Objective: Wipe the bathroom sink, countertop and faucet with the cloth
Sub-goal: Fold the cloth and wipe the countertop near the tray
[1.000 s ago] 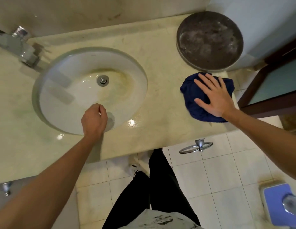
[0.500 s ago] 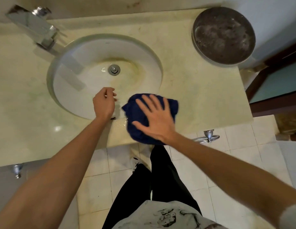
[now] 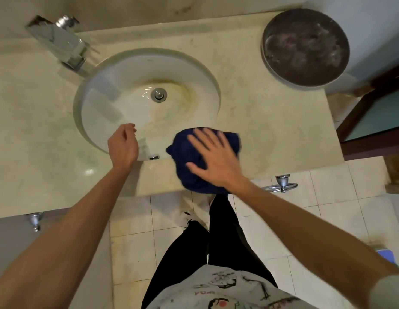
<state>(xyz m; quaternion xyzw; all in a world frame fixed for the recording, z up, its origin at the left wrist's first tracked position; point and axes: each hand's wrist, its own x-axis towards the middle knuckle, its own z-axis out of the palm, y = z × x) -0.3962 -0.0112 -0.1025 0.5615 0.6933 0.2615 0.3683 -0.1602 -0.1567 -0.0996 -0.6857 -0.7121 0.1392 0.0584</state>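
Observation:
A dark blue cloth (image 3: 185, 159) lies bunched on the front strip of the beige countertop (image 3: 261, 121), just right of the sink's near rim. My right hand (image 3: 213, 156) presses flat on it with fingers spread. My left hand (image 3: 122, 144) hovers over the near edge of the white oval sink (image 3: 118, 85), fingers loosely curled and holding nothing. The basin shows yellowish stains around the metal drain (image 3: 159, 94). A chrome faucet (image 3: 58, 44) stands at the back left.
A round dark metal basin (image 3: 305, 46) sits on the counter's back right corner. A chrome towel ring (image 3: 282, 185) hangs under the counter's front edge. A dark wooden door frame (image 3: 368, 103) is at right. My legs stand on white floor tiles (image 3: 327, 197).
My right hand slid the cloth from the counter's right end leftward to the front strip beside the sink, then stayed about there. My left hand kept by the sink's near rim.

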